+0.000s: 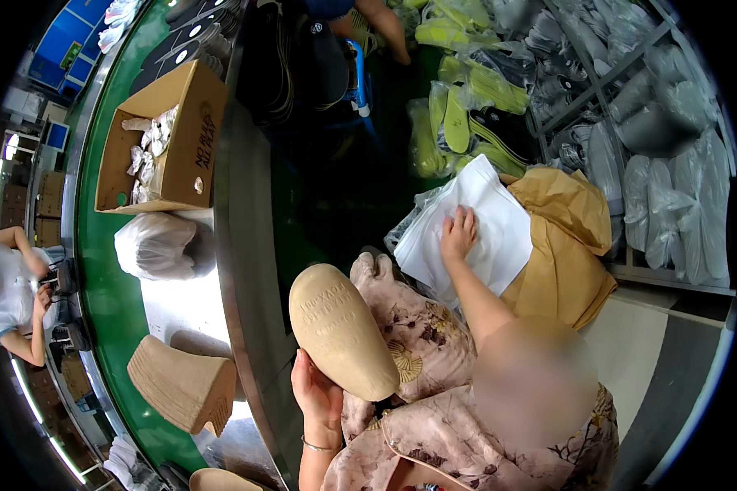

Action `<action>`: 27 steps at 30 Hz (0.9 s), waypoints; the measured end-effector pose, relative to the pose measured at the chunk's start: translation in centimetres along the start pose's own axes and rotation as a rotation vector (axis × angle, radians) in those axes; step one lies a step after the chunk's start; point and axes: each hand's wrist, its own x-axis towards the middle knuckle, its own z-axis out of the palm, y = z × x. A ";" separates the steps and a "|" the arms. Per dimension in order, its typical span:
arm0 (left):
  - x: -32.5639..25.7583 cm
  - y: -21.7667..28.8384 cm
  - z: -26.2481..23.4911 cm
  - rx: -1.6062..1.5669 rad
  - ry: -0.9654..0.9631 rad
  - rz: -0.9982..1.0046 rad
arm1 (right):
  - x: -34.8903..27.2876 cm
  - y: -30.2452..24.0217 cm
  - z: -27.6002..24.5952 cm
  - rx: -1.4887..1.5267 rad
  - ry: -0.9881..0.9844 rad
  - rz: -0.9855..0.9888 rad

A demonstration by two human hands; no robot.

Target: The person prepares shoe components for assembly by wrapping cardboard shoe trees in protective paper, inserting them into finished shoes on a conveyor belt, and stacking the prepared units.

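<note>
Two hands are showing as mine, with clock positions being read from the middle of the view. At seven o'clock, my left hand (315, 389) is curling partway closed around the lower left edge of a tan sole-shaped piece (336, 323), and some of its fingers are hiding behind it. The piece is tilting between six and seven o'clock, its broad end pointing up toward eleven, its lettered face turning toward me. It is hovering in front of my flowered clothing (434, 327).

At three o'clock, my right hand (460, 233) is lying open, fingers slightly apart, and is touching a stack of white sheets (499, 237). I cannot tell whether the fingertips are pinching any sheet. Crumpled brown paper (565, 237) is lying against the right side of the stack.

At nine o'clock, a white plastic bag (157, 245) is resting on a metal bench (168, 311); a cardboard box (192, 147) is standing open at ten, holding crumpled white material (164, 131). A curved tan block (180, 380) with a ribbed edge is lying at eight.

Yellow-green insoles (457, 119) are piling up at one o'clock, beside a metal rack (594, 90) at two. A co-worker (20, 286) is sitting or standing far off at nine.
</note>
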 end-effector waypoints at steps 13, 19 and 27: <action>0.0 -0.2 0.2 0.040 -0.073 0.003 | 3.1 2.4 -1.3 0.137 0.036 0.095; -1.3 0.1 0.9 0.095 -0.085 0.078 | 4.3 3.3 -2.0 0.222 -0.185 0.112; -1.6 0.9 0.9 0.164 -0.159 0.360 | -1.9 1.6 -19.1 0.710 -0.363 -0.582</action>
